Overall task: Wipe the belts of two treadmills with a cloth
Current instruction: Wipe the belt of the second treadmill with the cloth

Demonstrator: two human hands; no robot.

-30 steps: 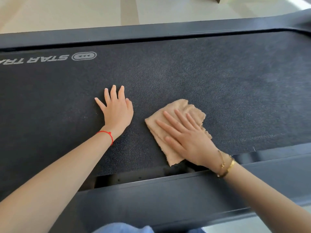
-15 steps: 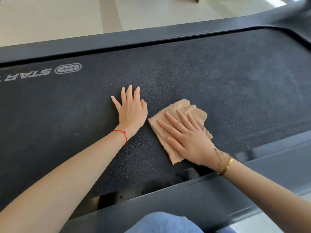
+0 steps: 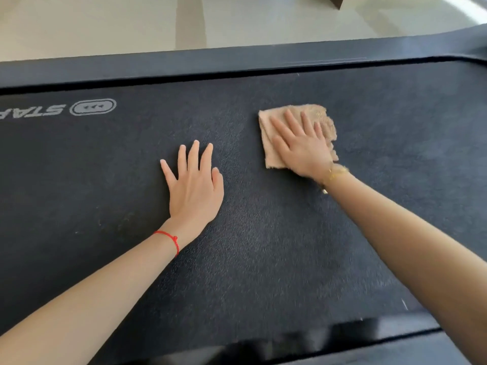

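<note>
Tan cloth (image 3: 297, 127) lies on black treadmill belt (image 3: 263, 246), toward its far edge. Right hand (image 3: 303, 146) presses it flat, fingers (image 3: 291, 121) straight, spread. Left hand (image 3: 195, 185) rests palm-down on belt beside it, fingers spread wide.

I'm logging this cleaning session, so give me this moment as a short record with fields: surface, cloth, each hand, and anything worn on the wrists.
surface: black treadmill belt with a grey logo at far left
cloth: tan cloth lying flat on the belt, far side of centre
right hand: right hand pressing flat on the cloth, fingers straight
left hand: left hand flat on the bare belt, apart from the cloth
wrists: red string on the left, gold bracelet on the right
</note>
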